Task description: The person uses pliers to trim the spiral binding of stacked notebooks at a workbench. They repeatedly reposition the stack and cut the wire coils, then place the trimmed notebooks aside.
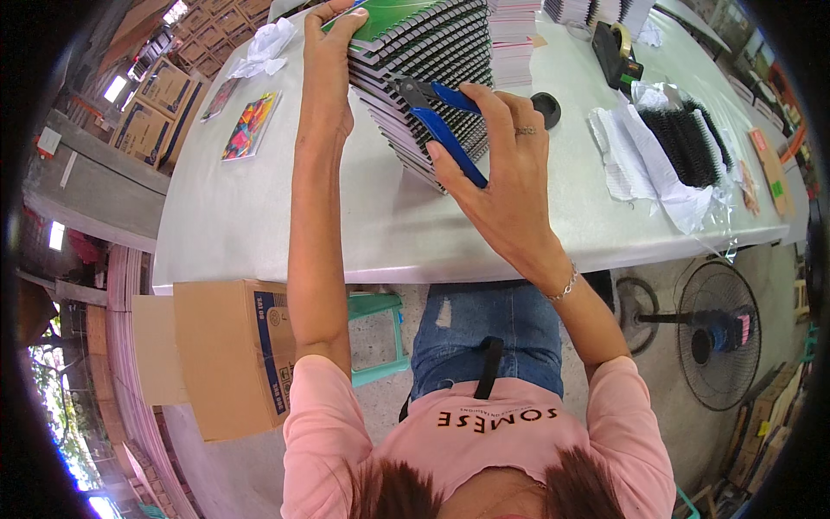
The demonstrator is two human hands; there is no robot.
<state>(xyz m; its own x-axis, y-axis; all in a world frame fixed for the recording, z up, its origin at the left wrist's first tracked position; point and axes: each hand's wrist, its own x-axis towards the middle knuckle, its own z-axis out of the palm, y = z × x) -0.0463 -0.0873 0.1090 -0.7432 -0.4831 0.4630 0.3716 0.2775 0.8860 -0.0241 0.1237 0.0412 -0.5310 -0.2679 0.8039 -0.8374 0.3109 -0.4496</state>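
A tall stack of spiral-bound notebooks (432,65) with black wire spines and a green top cover stands on the white table (259,199). My left hand (328,52) lies on the stack's left top edge, fingers pressed on the green cover. My right hand (501,164) grips blue-handled cutting pliers (445,121), whose metal jaws touch the black spirals on the side of the stack.
Black wire spirals (687,143) lie on white paper wrapping at the right. A tape dispenser (618,52) and a black disc (546,108) sit behind. Colourful covers (251,125) lie at the left. A cardboard box (233,355), a green stool (380,333) and a floor fan (718,333) are below the table.
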